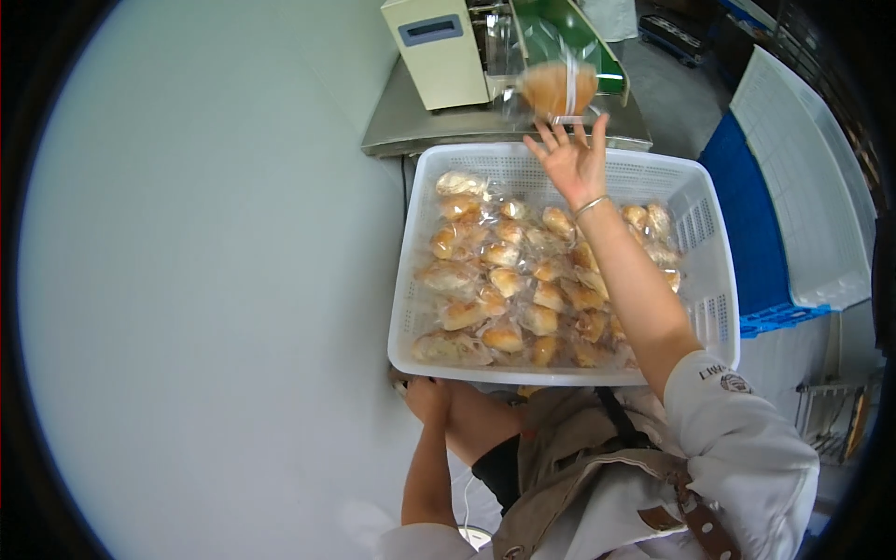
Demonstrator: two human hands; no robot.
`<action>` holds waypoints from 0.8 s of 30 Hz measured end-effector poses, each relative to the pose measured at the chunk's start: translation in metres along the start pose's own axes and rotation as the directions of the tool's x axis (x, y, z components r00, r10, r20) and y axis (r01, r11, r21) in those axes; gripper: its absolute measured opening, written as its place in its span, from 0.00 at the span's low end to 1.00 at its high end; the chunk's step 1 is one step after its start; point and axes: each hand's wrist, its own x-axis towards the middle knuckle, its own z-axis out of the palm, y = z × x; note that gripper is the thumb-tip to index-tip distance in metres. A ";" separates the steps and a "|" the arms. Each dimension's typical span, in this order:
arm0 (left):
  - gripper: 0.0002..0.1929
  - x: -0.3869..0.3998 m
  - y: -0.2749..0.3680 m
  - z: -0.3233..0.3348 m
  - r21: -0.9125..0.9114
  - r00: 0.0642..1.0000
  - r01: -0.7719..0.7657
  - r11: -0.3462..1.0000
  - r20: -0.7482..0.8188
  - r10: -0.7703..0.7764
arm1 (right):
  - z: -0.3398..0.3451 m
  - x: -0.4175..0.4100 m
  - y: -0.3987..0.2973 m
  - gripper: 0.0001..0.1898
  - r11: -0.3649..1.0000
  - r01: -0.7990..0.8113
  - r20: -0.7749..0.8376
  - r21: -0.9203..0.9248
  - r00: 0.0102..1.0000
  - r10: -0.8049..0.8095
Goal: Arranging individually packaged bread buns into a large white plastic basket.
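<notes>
My right hand [574, 164] reaches past the far rim of a white plastic basket [728, 315], palm up and fingers spread. Just beyond its fingertips is a blurred bread roll in a clear plastic wrapper [558, 89], in front of a green chute [560, 35]. Whether the fingertips touch the wrapper cannot be told. Inside the basket lie many golden wrapped bread rolls [505, 282], packed in rough rows; my right forearm hides some of them. My left hand [428, 397] rests by my bare knee under the basket's near left corner, its fingers curled and partly hidden.
A cream-coloured machine [444, 66] stands on a metal table [392, 126] behind the basket. A pale wall [210, 280] rises on the left. To the right are a blue plastic crate [752, 231] and a translucent white bin [812, 189]. A metal rack [829, 416] stands farther back.
</notes>
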 end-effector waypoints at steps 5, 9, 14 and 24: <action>0.17 -0.001 0.002 -0.002 -0.022 1.000 0.000 1.000 0.010 0.000 | 0.016 -0.016 -0.018 0.28 0.994 -0.083 0.076 -0.072 0.993 0.089; 0.15 -0.005 0.001 -0.002 -0.064 0.999 0.040 0.997 0.022 -0.038 | -0.004 -0.061 -0.031 0.29 0.898 -0.423 -0.038 -0.118 0.906 0.422; 0.12 -0.023 0.005 -0.011 -0.527 0.924 -0.167 0.833 -0.379 -0.054 | -0.024 -0.127 -0.038 0.26 0.777 -0.623 -0.091 -0.085 0.782 0.617; 0.23 -0.114 0.129 -0.171 -0.421 0.698 -0.660 0.622 -0.650 0.301 | -0.041 -0.187 -0.034 0.18 0.657 -0.735 -0.287 -0.168 0.674 0.680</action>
